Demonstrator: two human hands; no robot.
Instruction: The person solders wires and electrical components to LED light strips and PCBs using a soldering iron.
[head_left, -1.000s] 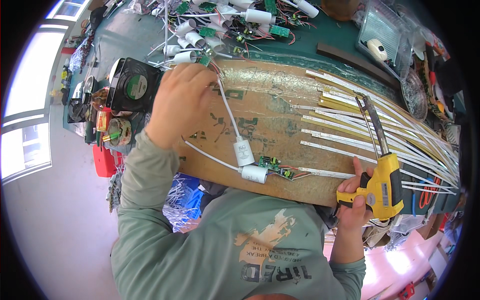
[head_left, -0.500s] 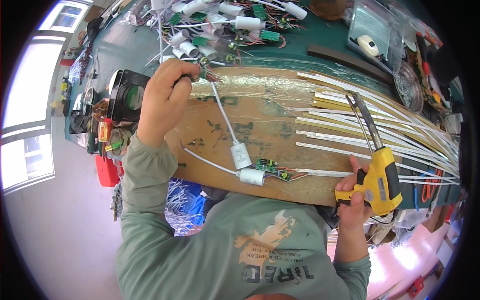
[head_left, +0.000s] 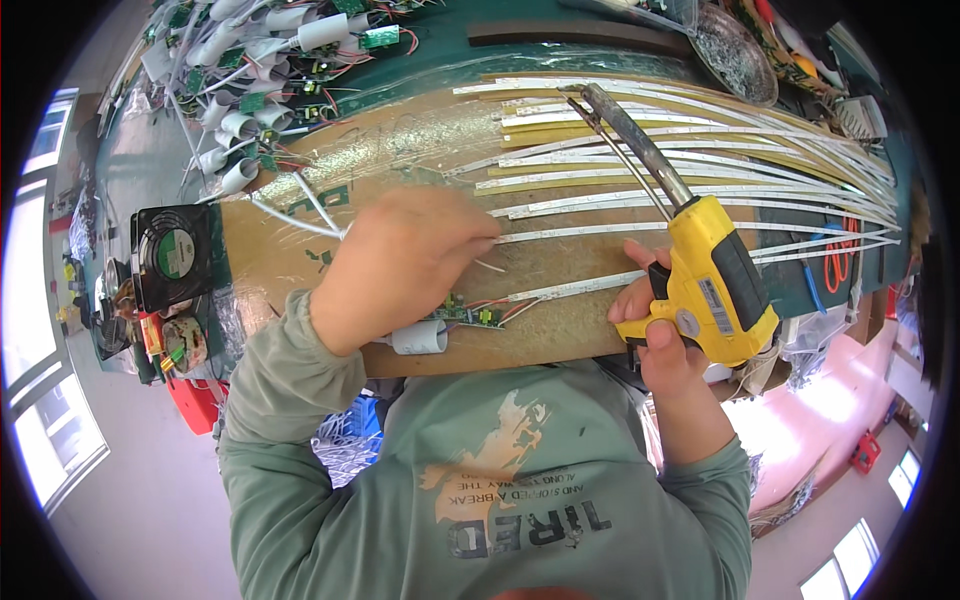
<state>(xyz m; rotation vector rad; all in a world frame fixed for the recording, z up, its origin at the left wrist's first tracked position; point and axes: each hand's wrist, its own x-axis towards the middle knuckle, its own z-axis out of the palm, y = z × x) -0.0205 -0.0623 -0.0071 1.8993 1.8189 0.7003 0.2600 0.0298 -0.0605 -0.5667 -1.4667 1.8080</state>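
My right hand (head_left: 655,330) is wrapped round the grip of a yellow and black soldering gun (head_left: 715,285), its long metal tip pointing up and left over LED strips (head_left: 600,232). Over the middle of the brown board (head_left: 280,260) my left hand (head_left: 410,260) is closed and blurred, its fingertips by one strip's end. What it pinches is hidden; a short white wire (head_left: 490,266) sticks out below the fingers. Nearer me lie a white cylindrical housing (head_left: 420,338) and a green circuit board (head_left: 475,314) with thin wires, which reach another strip (head_left: 580,287).
A heap of white housings with circuit boards (head_left: 250,90) covers the back left. A black fan (head_left: 173,255) stands left of the board. Behind the strips are a dark bar (head_left: 570,33) and a round metal dish (head_left: 735,55). Orange-handled scissors (head_left: 840,262) lie at the right.
My left hand has come from the heap, moving right and nearer to the strip ends. The view has shifted. The soldering gun stays in my right hand.
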